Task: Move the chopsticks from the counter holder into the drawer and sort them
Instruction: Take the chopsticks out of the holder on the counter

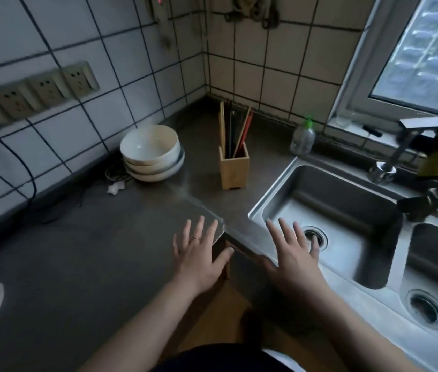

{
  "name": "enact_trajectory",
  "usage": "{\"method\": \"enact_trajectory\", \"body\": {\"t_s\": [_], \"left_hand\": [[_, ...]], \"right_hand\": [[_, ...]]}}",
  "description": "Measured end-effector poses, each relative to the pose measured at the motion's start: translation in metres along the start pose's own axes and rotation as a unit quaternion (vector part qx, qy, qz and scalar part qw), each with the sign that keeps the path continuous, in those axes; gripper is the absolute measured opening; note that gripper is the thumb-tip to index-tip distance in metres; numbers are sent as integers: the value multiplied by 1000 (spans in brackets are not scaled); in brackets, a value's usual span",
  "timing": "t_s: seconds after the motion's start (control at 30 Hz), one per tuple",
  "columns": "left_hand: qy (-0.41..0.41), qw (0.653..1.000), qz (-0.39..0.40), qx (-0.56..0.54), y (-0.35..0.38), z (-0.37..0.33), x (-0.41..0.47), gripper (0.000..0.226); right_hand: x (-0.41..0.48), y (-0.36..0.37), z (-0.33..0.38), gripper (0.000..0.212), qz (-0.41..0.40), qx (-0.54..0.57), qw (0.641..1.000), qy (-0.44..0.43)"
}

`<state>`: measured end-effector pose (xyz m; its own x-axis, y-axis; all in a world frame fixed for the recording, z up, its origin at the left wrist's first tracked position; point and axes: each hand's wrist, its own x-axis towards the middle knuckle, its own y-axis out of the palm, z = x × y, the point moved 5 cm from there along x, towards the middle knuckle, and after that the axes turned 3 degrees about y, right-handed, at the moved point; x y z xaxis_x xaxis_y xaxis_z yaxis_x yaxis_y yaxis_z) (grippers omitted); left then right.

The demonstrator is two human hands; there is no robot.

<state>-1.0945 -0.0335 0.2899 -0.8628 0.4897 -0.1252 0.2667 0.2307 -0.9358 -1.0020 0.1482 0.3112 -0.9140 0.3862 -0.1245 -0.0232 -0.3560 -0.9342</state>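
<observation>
While the chopsticks (232,130) all stand in the holder (234,167), her left hand (199,253) and right hand (293,253) hover spread, empty; nothing moved yet

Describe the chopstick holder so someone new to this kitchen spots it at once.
Find the tiled wall corner behind the grey counter. Before it, between the stacked white bowls and the steel sink, stands the chopstick holder: the only square wooden box, chopsticks sticking up.

The chopstick holder (234,167) at centre frame is pale, matt wood. The double sink (274,200) on the right is brushed metal. Glossy white ceramic bowls (152,154) sit on the dull grey counter (78,251); glazed tiles (121,57) shine above.
</observation>
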Motion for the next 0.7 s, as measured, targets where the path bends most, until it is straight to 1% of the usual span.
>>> {"method": "enact_trajectory", "body": {"t_s": [0.23, 0.43, 0.57, 0.7], "left_hand": [[-54, 998, -20, -39, -18, 0, 97, 74], [-84, 994, -12, -65, -24, -1, 153, 74], [-100, 986, -12, -134, -34, 3, 194, 76], [-107, 970, -20, -219, -53, 1, 237, 79]], "right_hand": [[117, -30, 3, 75, -4, -2, 998, -57], [185, -48, 3, 77, 3, 4, 997, -72], [226, -57, 10, 78, -13, 23, 997, -77], [266, -67, 24, 82, -25, 50, 996, -73]]}}
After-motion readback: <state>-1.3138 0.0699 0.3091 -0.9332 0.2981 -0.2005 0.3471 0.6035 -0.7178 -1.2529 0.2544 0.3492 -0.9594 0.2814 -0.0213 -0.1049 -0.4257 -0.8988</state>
